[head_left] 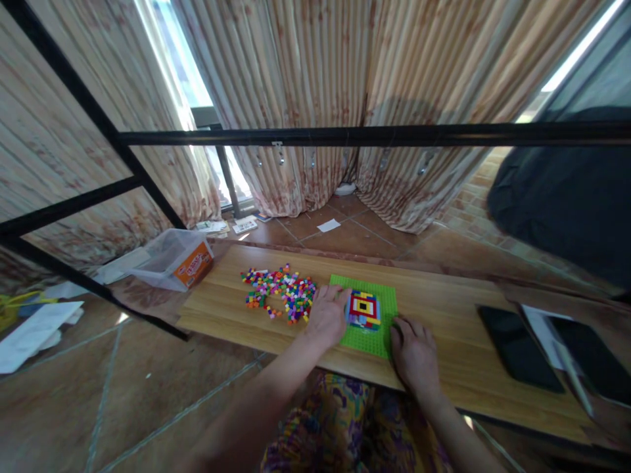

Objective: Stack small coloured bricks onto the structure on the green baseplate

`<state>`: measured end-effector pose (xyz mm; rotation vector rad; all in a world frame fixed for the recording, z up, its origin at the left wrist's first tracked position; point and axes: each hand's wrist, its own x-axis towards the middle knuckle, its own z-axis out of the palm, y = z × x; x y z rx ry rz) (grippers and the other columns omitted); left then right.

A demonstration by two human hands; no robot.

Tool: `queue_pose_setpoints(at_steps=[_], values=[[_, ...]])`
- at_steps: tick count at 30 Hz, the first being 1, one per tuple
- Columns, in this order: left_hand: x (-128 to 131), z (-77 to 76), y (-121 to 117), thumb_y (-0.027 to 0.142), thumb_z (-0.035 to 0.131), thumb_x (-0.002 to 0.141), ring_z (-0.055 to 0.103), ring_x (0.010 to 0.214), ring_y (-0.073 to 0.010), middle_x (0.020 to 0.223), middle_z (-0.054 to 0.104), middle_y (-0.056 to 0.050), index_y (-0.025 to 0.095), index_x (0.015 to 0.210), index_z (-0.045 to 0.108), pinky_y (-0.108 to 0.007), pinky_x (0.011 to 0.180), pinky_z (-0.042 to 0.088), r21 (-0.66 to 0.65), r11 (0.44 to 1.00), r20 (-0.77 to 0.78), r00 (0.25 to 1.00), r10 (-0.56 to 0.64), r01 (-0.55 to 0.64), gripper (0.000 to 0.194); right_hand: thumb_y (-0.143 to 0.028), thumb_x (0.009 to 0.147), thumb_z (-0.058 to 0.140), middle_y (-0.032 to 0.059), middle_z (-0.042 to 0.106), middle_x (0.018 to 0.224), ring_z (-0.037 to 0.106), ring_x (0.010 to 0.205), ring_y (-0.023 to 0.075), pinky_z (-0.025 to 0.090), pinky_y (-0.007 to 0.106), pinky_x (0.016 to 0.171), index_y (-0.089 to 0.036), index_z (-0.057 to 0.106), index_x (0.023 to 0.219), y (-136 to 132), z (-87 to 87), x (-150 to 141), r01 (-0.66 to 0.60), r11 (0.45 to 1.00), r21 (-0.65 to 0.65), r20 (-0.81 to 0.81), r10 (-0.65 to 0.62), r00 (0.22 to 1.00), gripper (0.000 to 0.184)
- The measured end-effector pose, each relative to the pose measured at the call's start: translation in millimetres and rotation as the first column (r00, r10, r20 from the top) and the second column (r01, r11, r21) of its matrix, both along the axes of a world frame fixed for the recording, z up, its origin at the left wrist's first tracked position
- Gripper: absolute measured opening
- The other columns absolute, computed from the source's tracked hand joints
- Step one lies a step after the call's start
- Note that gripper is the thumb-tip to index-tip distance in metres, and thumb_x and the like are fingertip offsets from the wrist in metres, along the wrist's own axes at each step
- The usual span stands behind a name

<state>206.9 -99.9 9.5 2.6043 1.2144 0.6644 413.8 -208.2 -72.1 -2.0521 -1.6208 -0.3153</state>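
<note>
A green studded baseplate point(369, 345) lies on the wooden table, with a pattern of small bricks point(363, 307) built on it: nested squares in red, white, yellow and black. My left hand point(329, 316) reaches over the plate's left edge, its fingertips together at the left side of the pattern. Whatever may be between them is too small to make out. At the plate's right edge is my right hand point(415, 347), fingers curled and touching that edge. A loose heap of small multicoloured bricks point(283, 292) spreads just left of my left hand.
Beyond the table's left end stands a clear plastic box point(170, 259) with an orange label. On the right lie a dark tablet point(517, 347), another dark device point(594, 358) and a pen point(572, 378). A black metal bar point(315, 136) crosses above the table's far side.
</note>
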Motion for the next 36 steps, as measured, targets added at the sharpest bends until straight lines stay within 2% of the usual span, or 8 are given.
queue_pose_setpoints(at_steps=[6, 9, 12, 16, 20, 27, 32, 36], values=[[-79.5, -12.5, -22.8, 0.009, 0.046, 0.089, 0.056, 0.106, -0.0228, 0.111, 0.065, -0.008, 0.019, 0.114, 0.064, -0.039, 0.097, 0.047, -0.050, 0.976, 0.159, 0.963, 0.216, -0.211, 0.033, -0.035, 0.096, 0.039, 0.0131, 0.065, 0.112, 0.054, 0.098, 0.0272, 0.042, 0.043, 0.086, -0.018, 0.065, 0.111, -1.2, -1.7, 3.9, 0.003, 1.000, -0.018, 0.030, -0.002, 1.000, 0.034], [-116.8, -22.0, -33.7, 0.009, 0.049, 0.087, 0.058, 0.101, -0.0227, 0.102, 0.067, -0.008, 0.019, 0.105, 0.065, -0.038, 0.093, 0.048, -0.114, 0.942, 0.139, 0.934, 0.330, -0.316, 0.027, -0.036, 0.095, 0.039, 0.0145, 0.066, 0.111, 0.054, 0.098, 0.0281, 0.042, 0.044, 0.088, -0.016, 0.066, 0.111, -2.2, -4.3, 7.4, -0.005, 1.000, -0.005, 0.052, 0.005, 0.999, 0.037], [-136.3, -30.0, -39.1, 0.010, 0.052, 0.086, 0.059, 0.098, -0.0227, 0.099, 0.067, -0.008, 0.018, 0.100, 0.066, -0.038, 0.091, 0.049, -0.159, 0.910, 0.096, 0.912, 0.400, -0.382, 0.022, -0.038, 0.095, 0.039, 0.0160, 0.065, 0.110, 0.055, 0.098, 0.0290, 0.042, 0.045, 0.088, -0.014, 0.066, 0.111, -2.4, -7.6, 10.8, -0.013, 1.000, -0.004, 0.068, 0.013, 0.998, 0.039], [-136.3, -34.7, -38.2, 0.011, 0.054, 0.085, 0.059, 0.098, -0.0229, 0.101, 0.068, -0.007, 0.019, 0.099, 0.066, -0.037, 0.091, 0.048, -0.173, 0.886, 0.059, 0.894, 0.445, -0.430, 0.020, -0.038, 0.095, 0.038, 0.0166, 0.065, 0.110, 0.056, 0.099, 0.0299, 0.042, 0.046, 0.087, -0.014, 0.065, 0.113, -3.2, -8.1, 11.7, -0.010, 1.000, -0.016, 0.086, 0.012, 0.996, 0.041], [-124.3, -33.6, -34.9, 0.012, 0.055, 0.086, 0.059, 0.098, -0.0220, 0.101, 0.068, -0.006, 0.020, 0.098, 0.066, -0.035, 0.089, 0.047, -0.177, 0.891, 0.053, 0.900, 0.434, -0.419, 0.018, -0.040, 0.095, 0.038, 0.0161, 0.066, 0.109, 0.057, 0.098, 0.0298, 0.044, 0.045, 0.088, -0.014, 0.066, 0.112, -4.2, -4.8, 10.0, 0.006, 1.000, -0.014, 0.110, -0.005, 0.994, 0.042], [-106.8, -28.9, -27.9, 0.029, 0.064, 0.086, 0.059, 0.096, -0.0228, 0.098, 0.067, -0.007, 0.020, 0.092, 0.068, -0.036, 0.087, 0.045, -0.178, 0.868, -0.017, 0.883, 0.469, -0.465, 0.012, -0.040, 0.096, 0.037, 0.0159, 0.067, 0.110, 0.058, 0.099, 0.0291, 0.044, 0.044, 0.089, -0.013, 0.067, 0.112, -4.3, -2.6, 9.6, 0.010, 1.000, -0.021, 0.100, -0.008, 0.995, 0.043], [-106.5, -29.4, -21.8, 0.023, 0.062, 0.087, 0.060, 0.093, -0.0206, 0.092, 0.067, -0.005, 0.021, 0.083, 0.066, -0.033, 0.085, 0.044, -0.190, 0.880, -0.052, 0.900, 0.433, -0.435, 0.007, -0.039, 0.096, 0.037, 0.0157, 0.067, 0.109, 0.057, 0.099, 0.0281, 0.043, 0.042, 0.089, -0.013, 0.066, 0.111, -3.4, -4.0, 10.7, -0.003, 1.000, -0.015, 0.105, 0.005, 0.994, 0.042], [-109.2, -28.3, -22.3, 0.019, 0.057, 0.088, 0.061, 0.086, -0.0175, 0.087, 0.067, -0.004, 0.020, 0.083, 0.066, -0.029, 0.080, 0.045, -0.247, 0.875, 0.022, 0.900, 0.434, -0.416, 0.010, -0.038, 0.095, 0.038, 0.0144, 0.067, 0.110, 0.056, 0.098, 0.0272, 0.043, 0.041, 0.089, -0.014, 0.066, 0.110, -2.7, -3.7, 9.3, 0.006, 1.000, -0.005, 0.099, -0.005, 0.995, 0.039]])
